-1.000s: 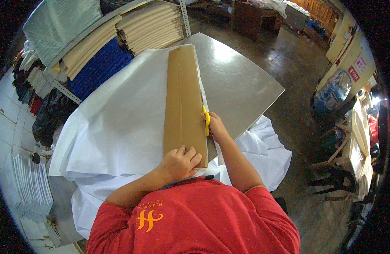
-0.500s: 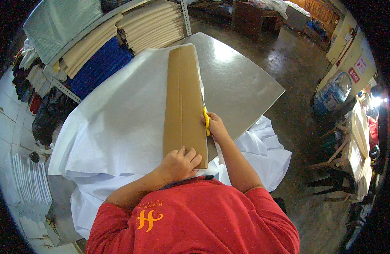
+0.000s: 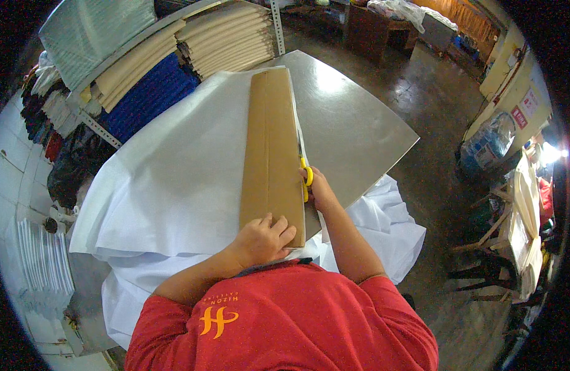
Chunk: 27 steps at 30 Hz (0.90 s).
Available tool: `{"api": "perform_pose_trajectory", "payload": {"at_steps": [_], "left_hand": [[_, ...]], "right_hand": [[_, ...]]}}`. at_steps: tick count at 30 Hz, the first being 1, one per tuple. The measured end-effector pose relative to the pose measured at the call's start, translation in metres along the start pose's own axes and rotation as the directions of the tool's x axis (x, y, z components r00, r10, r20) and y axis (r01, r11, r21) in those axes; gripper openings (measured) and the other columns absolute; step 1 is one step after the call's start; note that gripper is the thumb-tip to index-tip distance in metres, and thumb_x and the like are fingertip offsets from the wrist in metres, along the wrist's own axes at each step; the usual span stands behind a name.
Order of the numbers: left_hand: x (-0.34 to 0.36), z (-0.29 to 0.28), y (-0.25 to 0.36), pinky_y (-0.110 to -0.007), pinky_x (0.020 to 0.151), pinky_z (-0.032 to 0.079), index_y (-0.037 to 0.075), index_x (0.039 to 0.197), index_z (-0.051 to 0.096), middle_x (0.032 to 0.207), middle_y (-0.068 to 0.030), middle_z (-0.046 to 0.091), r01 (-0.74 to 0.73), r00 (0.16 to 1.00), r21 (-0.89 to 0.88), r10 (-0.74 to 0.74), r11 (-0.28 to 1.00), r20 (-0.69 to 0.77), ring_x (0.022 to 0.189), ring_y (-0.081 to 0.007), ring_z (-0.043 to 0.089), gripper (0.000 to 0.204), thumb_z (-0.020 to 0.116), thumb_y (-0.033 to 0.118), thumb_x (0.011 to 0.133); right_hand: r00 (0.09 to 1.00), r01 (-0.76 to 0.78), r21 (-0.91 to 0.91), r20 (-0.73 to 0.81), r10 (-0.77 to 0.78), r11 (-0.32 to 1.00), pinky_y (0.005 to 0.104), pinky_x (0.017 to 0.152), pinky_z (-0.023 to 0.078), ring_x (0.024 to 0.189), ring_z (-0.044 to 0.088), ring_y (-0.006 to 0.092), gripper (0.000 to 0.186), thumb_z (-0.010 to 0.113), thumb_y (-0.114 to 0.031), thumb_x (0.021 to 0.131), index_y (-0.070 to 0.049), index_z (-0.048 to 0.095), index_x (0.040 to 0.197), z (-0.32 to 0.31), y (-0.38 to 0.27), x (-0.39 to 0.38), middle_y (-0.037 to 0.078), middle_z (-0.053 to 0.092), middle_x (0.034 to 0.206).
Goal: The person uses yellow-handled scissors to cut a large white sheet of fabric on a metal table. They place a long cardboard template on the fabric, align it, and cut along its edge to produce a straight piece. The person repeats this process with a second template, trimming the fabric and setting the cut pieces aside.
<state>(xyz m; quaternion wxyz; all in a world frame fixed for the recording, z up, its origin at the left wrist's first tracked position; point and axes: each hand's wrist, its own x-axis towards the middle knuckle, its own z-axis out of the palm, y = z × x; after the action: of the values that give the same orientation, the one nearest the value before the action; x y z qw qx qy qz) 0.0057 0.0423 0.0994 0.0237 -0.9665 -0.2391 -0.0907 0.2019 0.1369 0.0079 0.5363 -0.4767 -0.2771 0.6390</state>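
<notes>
I see my left arm bent at the elbow, crossing in front of the red shirt [image 3: 285,321] toward the middle. My left hand [image 3: 264,240] lies palm down on the near end of a long brown strip of cardboard [image 3: 269,148]. It is not balled up: the fingers are a bit bent and a little apart, and they rest on top of the strip. My right arm reaches forward and a bit inward. My right hand [image 3: 321,189] is curled around the yellow handles of the scissors [image 3: 310,175], so it is holding them.

The scissors are right at the strip's right edge, with the blades pointing away from me. The strip starts under my left hand and runs far out ahead, past both hands. White cloth [image 3: 161,161] is under it and spreads wide to the left. A thin bit of cloth peeks out along the strip's right side. The shiny gray table [image 3: 353,117] shows on the right. More white cloth [image 3: 390,216] lies bunched up beyond the table's right edge.
</notes>
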Motion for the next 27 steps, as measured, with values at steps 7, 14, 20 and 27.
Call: {"api": "perform_pose_trajectory", "payload": {"at_steps": [7,14,20,27], "left_hand": [[0.0,0.0,0.004,-0.038,0.065,0.055,0.009,0.102,0.057,0.097,-0.0138,0.058,-0.029,1.0,0.01,0.029,1.0,0.0,0.086,-0.037,0.063,0.044,0.07,0.036,0.069],[-0.002,0.003,0.005,-0.036,0.064,0.055,0.009,0.101,0.057,0.096,-0.0144,0.058,-0.025,1.0,-0.007,0.025,1.0,-0.004,0.086,-0.0368,0.064,0.042,0.07,0.035,0.069],[-0.003,0.003,0.006,-0.037,0.065,0.055,0.008,0.1,0.057,0.096,-0.0147,0.058,-0.041,0.999,0.001,0.041,0.999,-0.034,0.085,-0.0363,0.064,0.042,0.07,0.033,0.069],[-0.004,0.002,0.007,-0.036,0.067,0.055,0.008,0.101,0.056,0.096,-0.0144,0.057,-0.04,0.999,0.003,0.04,0.999,-0.032,0.086,-0.036,0.064,0.043,0.07,0.033,0.069]], "right_hand": [[0.999,0.05,-0.09,-0.012,-0.051,0.995,0.03,0.066,0.048,0.074,0.059,0.0152,0.039,0.059,-0.027,0.088,0.0,0.054,0.116,-0.003,0.004,0.026,0.006,0.061,0.089],[0.999,0.05,-0.13,-0.01,-0.051,0.99,0.0292,0.066,0.048,0.074,0.058,0.0148,0.038,0.059,-0.027,0.088,0.002,0.055,0.112,-0.003,0.001,0.038,0.007,0.062,0.088],[0.998,0.035,-0.096,-0.04,-0.039,0.995,0.028,0.068,0.045,0.074,0.056,0.0147,0.038,0.063,-0.027,0.086,0.004,0.058,0.108,-0.001,-0.001,0.033,0.007,0.062,0.085],[0.995,0.084,-0.157,-0.041,-0.092,0.984,0.0294,0.072,0.046,0.078,0.058,0.0164,0.04,0.063,-0.026,0.085,0.005,0.058,0.11,-0.002,0.0,0.031,0.01,0.064,0.091]]}}
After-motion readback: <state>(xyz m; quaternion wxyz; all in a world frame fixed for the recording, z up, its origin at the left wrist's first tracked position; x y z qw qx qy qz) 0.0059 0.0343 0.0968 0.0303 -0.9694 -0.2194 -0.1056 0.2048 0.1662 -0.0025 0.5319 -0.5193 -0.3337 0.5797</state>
